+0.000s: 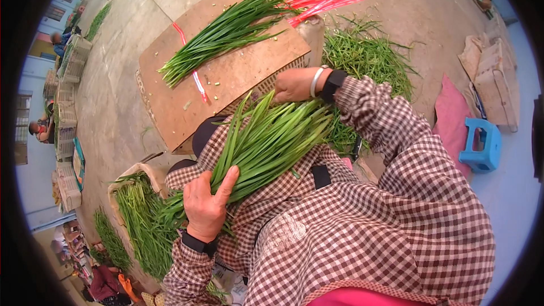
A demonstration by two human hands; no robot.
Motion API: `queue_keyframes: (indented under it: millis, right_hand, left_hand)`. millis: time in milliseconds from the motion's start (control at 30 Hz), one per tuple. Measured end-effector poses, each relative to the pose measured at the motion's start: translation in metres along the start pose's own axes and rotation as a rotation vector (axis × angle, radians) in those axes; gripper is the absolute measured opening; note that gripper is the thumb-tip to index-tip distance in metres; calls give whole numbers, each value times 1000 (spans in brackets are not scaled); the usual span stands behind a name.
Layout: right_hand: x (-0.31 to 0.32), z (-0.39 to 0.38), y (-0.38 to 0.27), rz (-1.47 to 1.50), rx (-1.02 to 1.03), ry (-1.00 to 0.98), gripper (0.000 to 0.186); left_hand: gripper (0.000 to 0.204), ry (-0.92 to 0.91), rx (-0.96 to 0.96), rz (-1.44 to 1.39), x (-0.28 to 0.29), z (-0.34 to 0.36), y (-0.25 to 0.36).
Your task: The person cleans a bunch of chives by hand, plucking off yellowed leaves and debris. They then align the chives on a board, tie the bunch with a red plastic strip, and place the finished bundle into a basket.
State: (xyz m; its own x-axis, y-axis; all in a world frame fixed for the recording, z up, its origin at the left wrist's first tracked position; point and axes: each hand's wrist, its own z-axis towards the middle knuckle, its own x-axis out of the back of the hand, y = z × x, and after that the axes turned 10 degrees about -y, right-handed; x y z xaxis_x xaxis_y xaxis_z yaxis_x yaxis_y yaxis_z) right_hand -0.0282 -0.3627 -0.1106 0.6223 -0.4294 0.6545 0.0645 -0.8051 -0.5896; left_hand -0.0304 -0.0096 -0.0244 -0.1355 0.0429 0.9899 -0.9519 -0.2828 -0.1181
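Across the lap lies one bunch of green leaves [272, 141]; a second bunch [226, 31] rests on the one brown board [266, 59] beyond; one blue stool [480, 144] stands far right; the left hand [205, 201], half open, thumb out, holds the lap bunch's near-left end; the right hand [297, 84], fingers curled, is at its far edge, any pinch impossible to tell.

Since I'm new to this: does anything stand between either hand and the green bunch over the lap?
Nothing visible: the left hand holds the green bunch, and the right hand is at its upper edge; contact there is unclear.
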Motion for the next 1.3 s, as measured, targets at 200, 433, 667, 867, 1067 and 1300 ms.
queue_keyframes:
  millis: [200,433,667,867,1067,1300]
  right_hand:
    - [-17,11,14,657,371,-88,40]
    - [-19,9,-3,561,382,-69,23]
    - [-17,-33,6,312,349,358,20]
    - [-20,-121,52,311,2,514,20]
    - [-55,-201,94,455,-310,577,19]
    - [-65,-200,98,781,-352,652,21]
  left_hand:
    - [63,-11,6,-43,2,-5,1]
    - [63,2,1,-41,3,-6,0]
    - [63,5,3,-62,2,-4,0]
    - [63,10,26,-64,-5,-14,-1]
    - [63,-10,-5,-72,-12,-5,-4]
    - [69,-19,72,-134,-7,-16,-5]
